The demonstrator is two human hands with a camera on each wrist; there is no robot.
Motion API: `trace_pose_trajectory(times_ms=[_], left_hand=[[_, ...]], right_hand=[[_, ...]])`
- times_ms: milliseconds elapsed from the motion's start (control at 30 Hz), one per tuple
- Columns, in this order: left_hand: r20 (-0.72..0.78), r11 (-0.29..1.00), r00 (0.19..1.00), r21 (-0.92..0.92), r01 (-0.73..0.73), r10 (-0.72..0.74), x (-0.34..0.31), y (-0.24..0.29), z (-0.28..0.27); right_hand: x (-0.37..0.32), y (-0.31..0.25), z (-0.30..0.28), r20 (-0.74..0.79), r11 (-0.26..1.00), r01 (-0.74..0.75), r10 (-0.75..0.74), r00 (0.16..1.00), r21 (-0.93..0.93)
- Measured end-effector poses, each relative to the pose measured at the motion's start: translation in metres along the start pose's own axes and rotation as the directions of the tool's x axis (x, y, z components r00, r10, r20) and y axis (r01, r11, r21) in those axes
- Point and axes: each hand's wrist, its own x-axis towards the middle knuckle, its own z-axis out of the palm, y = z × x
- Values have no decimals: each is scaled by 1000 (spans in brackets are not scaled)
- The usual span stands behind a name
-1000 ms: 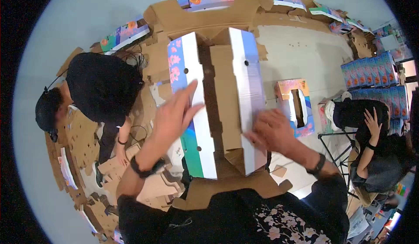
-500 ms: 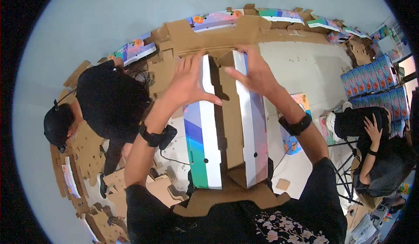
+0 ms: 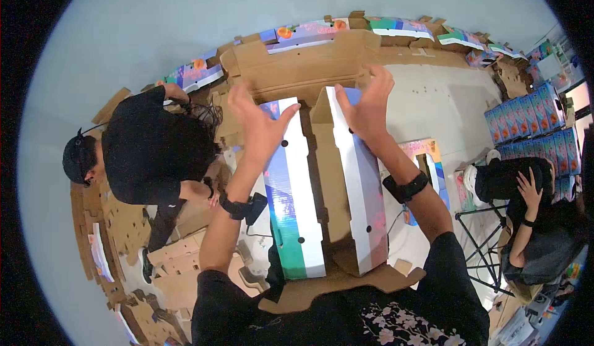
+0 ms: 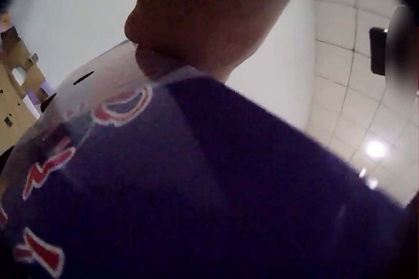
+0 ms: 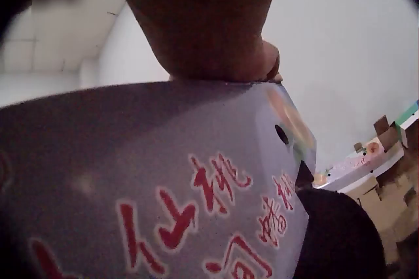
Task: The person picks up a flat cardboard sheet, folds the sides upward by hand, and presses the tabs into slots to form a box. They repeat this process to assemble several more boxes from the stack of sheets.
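Observation:
A long printed cardboard box (image 3: pixel 288 203) stands in front of my body, its two white-edged side flaps folded inward with a gap between them. Brown end flaps extend at the far and near ends. My left hand (image 3: pixel 257 126) is at the far left corner, thumb over the white strip and fingers spread. On the other side, my right hand (image 3: pixel 370 111) has its thumb at the right flap's far end, fingers raised. The left wrist view shows a dark printed panel (image 4: pixel 216 181) below the hand; the right wrist view shows a panel (image 5: pixel 150 161) with red characters.
A smaller printed carton (image 3: pixel 427 148) with a slot sits on the floor to the right. Stacked cartons (image 3: pixel 526 117) and a seated person (image 3: pixel 544 234) are farther right. At left, another person (image 3: pixel 154 148) bends over cardboard pieces (image 3: pixel 179 265). Flattened printed boxes line the wall.
Both hands moved from the middle of the side flaps to the far end of the box, then spread apart a little. The person at left shifted slightly.

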Motion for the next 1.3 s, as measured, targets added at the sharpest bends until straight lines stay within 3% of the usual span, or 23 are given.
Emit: trace_pose_trajectory(times_ms=[33,67,167,233,367,400,467,500,567,633,667,733,867,967,1067,1167,1300], left_hand=[[-29,990,996,-123,75,-79,0,-8,7],[-48,958,986,-247,146,-162,-1,-14,13],[89,821,985,-544,174,-149,6,-10,7],[182,845,962,-462,268,-205,2,-10,-5],[299,847,935,-429,312,-193,-14,-5,-47],[224,903,969,-386,188,-105,-17,-13,-45],[202,939,972,-294,180,-123,-18,-3,-43],[189,953,974,-248,172,-126,-16,4,-40],[257,946,932,-131,295,-256,-17,13,-35],[306,919,875,-7,395,-374,-15,14,-32],[294,917,892,-102,387,-344,-15,12,-30],[260,891,923,-286,353,-282,-15,8,-24],[200,954,934,25,298,-297,-20,11,-24],[173,959,957,-119,256,-234,-15,18,-29],[154,959,951,-54,279,-268,-19,15,-26],[223,924,935,-208,322,-275,-15,15,-27],[173,944,936,-71,321,-305,-21,15,-24]], right_hand=[[-2,0,3,-115,998,-66,67,991,17],[-4,8,7,-42,981,-134,141,989,142],[-9,32,12,158,859,-322,281,947,399],[-14,38,-2,216,799,-393,329,919,456],[-2,27,-65,302,951,-61,-36,953,304],[3,23,-77,326,977,20,-90,941,212],[13,13,-85,296,980,197,-199,934,38],[11,16,-78,312,987,80,-120,942,137],[0,26,-62,361,935,-150,26,932,321],[-11,22,-54,442,923,-282,146,885,261],[-18,17,-54,502,891,-385,225,835,240],[-21,12,-49,523,854,-453,272,808,256],[-33,4,-48,409,877,-360,216,886,317],[-32,12,-44,177,994,71,-85,981,87],[-35,18,-38,233,952,-41,-33,972,303],[-19,8,-44,346,994,43,-77,935,105],[0,12,-36,451,999,23,-35,892,32]])
